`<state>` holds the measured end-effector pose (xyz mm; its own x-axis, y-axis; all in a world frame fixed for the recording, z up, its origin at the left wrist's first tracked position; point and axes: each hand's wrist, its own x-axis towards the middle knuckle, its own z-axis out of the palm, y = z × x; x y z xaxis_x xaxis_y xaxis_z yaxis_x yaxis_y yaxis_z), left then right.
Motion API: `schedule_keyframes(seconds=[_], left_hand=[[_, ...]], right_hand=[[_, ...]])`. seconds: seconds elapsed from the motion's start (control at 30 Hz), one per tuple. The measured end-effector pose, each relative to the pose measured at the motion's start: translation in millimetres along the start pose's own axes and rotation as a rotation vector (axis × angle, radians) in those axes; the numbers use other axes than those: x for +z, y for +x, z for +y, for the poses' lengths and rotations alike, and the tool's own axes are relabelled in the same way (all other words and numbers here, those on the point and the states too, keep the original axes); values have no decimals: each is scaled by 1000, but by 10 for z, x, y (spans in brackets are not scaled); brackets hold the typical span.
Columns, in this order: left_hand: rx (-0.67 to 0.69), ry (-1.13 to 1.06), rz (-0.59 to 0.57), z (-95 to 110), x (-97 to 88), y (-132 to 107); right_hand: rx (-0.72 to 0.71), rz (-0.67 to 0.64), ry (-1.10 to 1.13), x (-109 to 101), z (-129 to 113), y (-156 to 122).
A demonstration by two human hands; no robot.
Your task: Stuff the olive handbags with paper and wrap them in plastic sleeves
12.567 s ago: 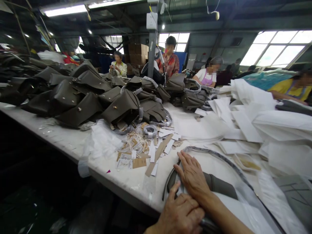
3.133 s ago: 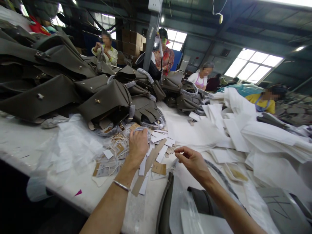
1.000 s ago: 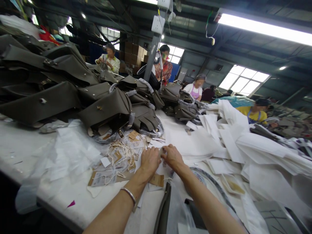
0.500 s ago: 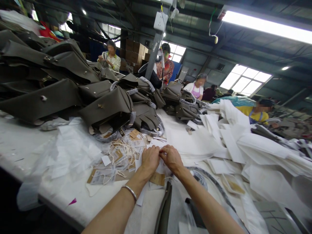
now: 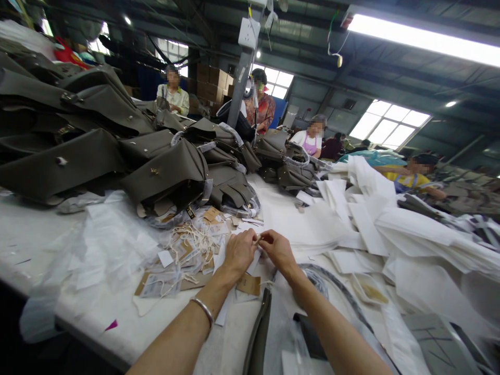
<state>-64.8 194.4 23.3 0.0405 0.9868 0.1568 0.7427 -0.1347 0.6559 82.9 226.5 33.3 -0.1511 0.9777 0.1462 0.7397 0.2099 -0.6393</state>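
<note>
Left hand [image 5: 240, 253], earlier apart, is now meeting right hand [image 5: 279, 252] and pinching a small pale piece [image 5: 257, 239] lying between their fingertips; right-hand grip cannot be determined.

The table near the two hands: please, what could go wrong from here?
The small pale piece between the left hand and the right hand might slip and be lost among the pale strips. The tangled cords could catch on the tags. The shallow dish, near white sheets, might spill if knocked.
</note>
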Motion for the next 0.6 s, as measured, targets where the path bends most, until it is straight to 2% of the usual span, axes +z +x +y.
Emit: schedule_keyframes(seconds=[0.13,0.23,0.33,0.43,0.53,0.6], left_hand=[[-30,-183,21,11,-33,13],[-62,-349,-8,-2,-25,35],[-92,-551,-89,-13,-13,54],[-92,-745,-200,-9,-50,49],[-53,-891,-326,3,-142,12],[-22,-957,-421,12,-204,-20]], right_hand=[[-35,146,84,-183,-23,1],[-99,253,132,-311,-126,-52],[-172,258,179,-380,-262,-162],[-207,115,340,-400,-342,-270],[-131,-158,602,-420,-324,-325],[-82,-286,738,-456,-285,-346]])
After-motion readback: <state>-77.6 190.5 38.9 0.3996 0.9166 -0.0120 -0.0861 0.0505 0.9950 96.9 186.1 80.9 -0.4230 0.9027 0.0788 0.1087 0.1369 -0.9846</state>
